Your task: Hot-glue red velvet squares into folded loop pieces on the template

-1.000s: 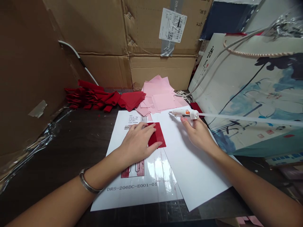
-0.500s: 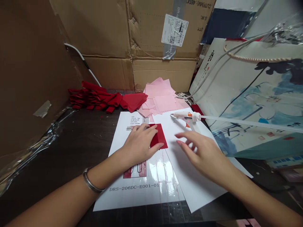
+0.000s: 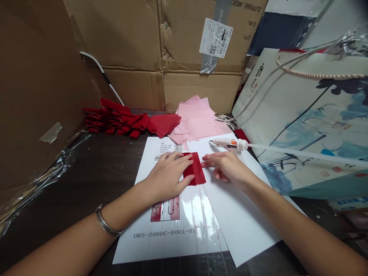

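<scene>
My left hand (image 3: pixel 169 172) lies palm down with its fingers stretched over a dark red fabric piece (image 3: pixel 198 170), pressing it on the printed sheet. The piece shows a crease running along its length, and its left part is hidden under my hand. At its right edge is my right hand (image 3: pixel 225 165), fingertips extended and slightly apart, the other fingers curled beneath. Whether those fingertips touch the fabric I cannot tell. Behind my right hand, a white hot glue gun (image 3: pixel 230 143) with a long glue stick (image 3: pixel 287 151) rests on blank white paper (image 3: pixel 244 222).
A printed instruction sheet (image 3: pixel 161 243) lies under plastic film. Pink paper squares (image 3: pixel 201 126) and folded red fabric pieces (image 3: pixel 115 122) are piled at the back. Cardboard (image 3: pixel 198 88) walls the back and left; a large paper bag (image 3: pixel 310 122) stands at right.
My right hand has moved left to the red fabric's right edge, its index finger and thumb closer together. My left hand stays on the fabric. The view has shifted slightly.
</scene>
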The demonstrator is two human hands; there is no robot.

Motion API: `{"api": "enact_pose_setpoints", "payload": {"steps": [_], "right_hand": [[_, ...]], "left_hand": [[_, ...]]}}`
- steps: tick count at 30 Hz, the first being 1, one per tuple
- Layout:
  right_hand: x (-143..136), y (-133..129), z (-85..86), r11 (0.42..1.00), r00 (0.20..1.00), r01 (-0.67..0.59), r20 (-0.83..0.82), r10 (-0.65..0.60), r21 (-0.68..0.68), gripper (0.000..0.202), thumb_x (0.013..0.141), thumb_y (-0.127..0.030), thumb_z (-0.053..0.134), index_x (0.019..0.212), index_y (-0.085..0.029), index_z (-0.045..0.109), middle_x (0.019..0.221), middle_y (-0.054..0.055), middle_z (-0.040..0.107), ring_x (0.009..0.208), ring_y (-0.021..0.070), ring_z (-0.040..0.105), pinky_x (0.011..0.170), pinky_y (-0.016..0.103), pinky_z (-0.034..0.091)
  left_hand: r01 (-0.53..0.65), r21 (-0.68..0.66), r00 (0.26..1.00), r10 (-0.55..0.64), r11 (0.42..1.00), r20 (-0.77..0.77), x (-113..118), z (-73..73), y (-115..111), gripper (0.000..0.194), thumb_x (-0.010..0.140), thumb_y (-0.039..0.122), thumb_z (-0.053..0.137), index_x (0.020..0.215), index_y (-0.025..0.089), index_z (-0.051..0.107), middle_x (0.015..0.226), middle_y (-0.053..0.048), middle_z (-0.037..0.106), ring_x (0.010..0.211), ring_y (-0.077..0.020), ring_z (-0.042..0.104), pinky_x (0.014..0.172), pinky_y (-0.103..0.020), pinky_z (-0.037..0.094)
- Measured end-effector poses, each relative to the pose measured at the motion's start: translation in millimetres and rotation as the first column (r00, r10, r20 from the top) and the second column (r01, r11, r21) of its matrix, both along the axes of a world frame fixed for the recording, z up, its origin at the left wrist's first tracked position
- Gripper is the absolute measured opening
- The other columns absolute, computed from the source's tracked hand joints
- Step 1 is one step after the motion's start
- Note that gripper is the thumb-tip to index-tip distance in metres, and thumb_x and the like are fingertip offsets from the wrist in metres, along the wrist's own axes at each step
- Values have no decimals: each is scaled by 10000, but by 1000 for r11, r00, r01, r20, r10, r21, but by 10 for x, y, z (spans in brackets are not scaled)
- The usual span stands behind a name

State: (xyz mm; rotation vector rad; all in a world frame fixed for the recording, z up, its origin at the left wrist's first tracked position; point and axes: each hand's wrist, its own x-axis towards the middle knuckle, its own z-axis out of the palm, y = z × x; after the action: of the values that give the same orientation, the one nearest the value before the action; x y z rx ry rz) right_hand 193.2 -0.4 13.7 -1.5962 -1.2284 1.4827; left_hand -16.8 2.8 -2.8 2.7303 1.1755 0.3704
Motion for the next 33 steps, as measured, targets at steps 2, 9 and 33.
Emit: {"api": "enact_pose_setpoints", "payload": {"steps": [2,9,33], "right_hand": [[-11,14,-21,1000,1000,-14,-18,13,-16,226,809,-366,602,849,-154,667,973,129,717,405,59,443,355,241,233],[-40,18,-111,989,985,-134,115,126,60,258,868,-402,544,882,-180,677,690,40,644,425,85,419,410,250,238],[56,-25,-235,672,841,-506,482,246,541,352,894,-163,528,1191,-273,682,1266,13,667,1187,197,604,1036,430,476]], "left_hand": [[2,-1,1000,-2,1000,2,-3,-11,5,446,939,374,480,1342,190,530,1388,-63,567,1246,-301,468,1013,-499,367],[1,-5,1000,-1,1000,8,-11,-28,26,477,931,383,499,1362,180,514,1388,-62,566,1245,-299,462,1016,-495,368],[-18,-39,992,23,999,126,-40,-22,107,399,803,448,689,1067,169,583,1134,-86,618,1068,-268,557,953,-441,439]]}}
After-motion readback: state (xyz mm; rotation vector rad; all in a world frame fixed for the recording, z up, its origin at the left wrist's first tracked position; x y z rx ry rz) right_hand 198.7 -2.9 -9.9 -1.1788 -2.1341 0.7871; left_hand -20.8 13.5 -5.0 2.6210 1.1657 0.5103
